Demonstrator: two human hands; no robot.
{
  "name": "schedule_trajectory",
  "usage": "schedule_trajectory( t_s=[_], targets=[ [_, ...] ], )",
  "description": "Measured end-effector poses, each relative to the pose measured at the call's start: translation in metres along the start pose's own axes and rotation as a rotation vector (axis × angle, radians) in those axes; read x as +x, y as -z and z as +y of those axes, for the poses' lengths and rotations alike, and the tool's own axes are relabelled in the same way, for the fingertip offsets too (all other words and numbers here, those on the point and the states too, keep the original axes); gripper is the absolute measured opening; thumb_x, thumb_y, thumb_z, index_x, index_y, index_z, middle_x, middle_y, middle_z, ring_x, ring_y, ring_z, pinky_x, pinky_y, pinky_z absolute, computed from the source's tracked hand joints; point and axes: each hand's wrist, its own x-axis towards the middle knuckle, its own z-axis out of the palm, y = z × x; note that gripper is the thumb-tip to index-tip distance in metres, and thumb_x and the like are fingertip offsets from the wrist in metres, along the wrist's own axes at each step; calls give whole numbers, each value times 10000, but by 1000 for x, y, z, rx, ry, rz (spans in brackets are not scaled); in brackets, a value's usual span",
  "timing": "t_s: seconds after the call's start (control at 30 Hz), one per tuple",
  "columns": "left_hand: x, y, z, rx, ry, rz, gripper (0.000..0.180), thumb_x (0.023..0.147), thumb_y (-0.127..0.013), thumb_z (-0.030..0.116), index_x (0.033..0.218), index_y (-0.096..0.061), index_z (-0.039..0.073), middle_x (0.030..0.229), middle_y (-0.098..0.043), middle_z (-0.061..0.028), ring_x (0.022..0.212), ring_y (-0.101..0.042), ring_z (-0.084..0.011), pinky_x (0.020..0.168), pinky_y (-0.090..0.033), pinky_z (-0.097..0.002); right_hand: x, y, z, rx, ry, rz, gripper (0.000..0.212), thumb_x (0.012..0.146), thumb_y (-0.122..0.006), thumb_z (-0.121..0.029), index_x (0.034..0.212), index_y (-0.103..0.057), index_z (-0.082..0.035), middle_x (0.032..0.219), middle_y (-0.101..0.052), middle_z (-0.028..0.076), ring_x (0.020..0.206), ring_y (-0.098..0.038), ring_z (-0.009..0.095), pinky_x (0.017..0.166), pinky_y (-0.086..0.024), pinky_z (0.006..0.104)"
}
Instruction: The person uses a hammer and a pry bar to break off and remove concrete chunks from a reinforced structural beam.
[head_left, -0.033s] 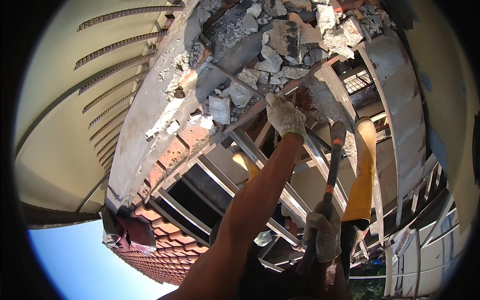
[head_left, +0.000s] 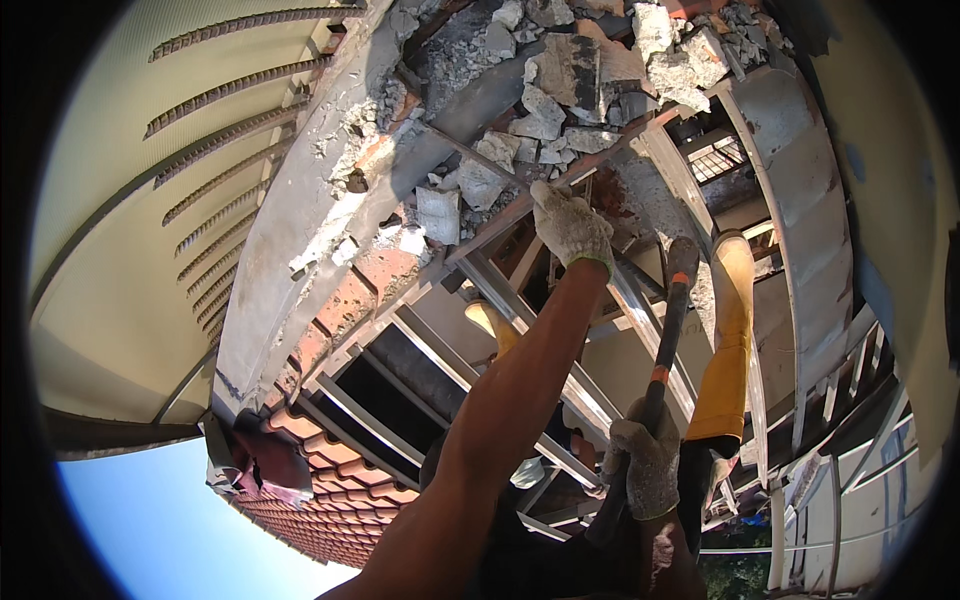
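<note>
My left hand, in a pale work glove, reaches up the middle with its fingers closed over a rusty metal beam at the edge of the rubble. The end of a thin metal rod meets it there. Lower down, my right hand, also gloved, is wrapped round the dark handle of a long-handled hammer with orange bands. The hammer's head points away from me, beside my right yellow boot. My left yellow boot is partly hidden behind my left forearm.
Broken concrete chunks lie heaped at the far side. Bare metal rafters cross open gaps under me. Several rebar ends stick out from a concrete slab at left. Roof tiles slope away at lower left; a curved metal sheet stands at right.
My right hand and the hammer have shifted up very slightly. My left hand stays at the same spot on the beam.
</note>
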Motion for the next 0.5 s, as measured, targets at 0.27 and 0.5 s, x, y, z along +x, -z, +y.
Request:
schedule_trajectory(
  t_s=[0.27,0.5],
  targets=[
    [5,-20,-27,788,-481,192,216,1045,-396,199,1037,-502,10,984,-618,-163,922,-644,-362,811,-482,-477,37,28,-15,-141,173,191,254,851,-710,-186,960,-504,-85,605,-495,1,391,-486,120,385,-441,254],
    [25,-12,-29,824,-656,286,405,1052,-374,322,977,-555,-33,971,-621,-206,866,-608,-381,782,-461,-485,109,37,-14,-510,526,272,364,824,-717,-200,1085,-544,-14,816,-593,71,694,-601,200,654,-508,336]
  ],
)
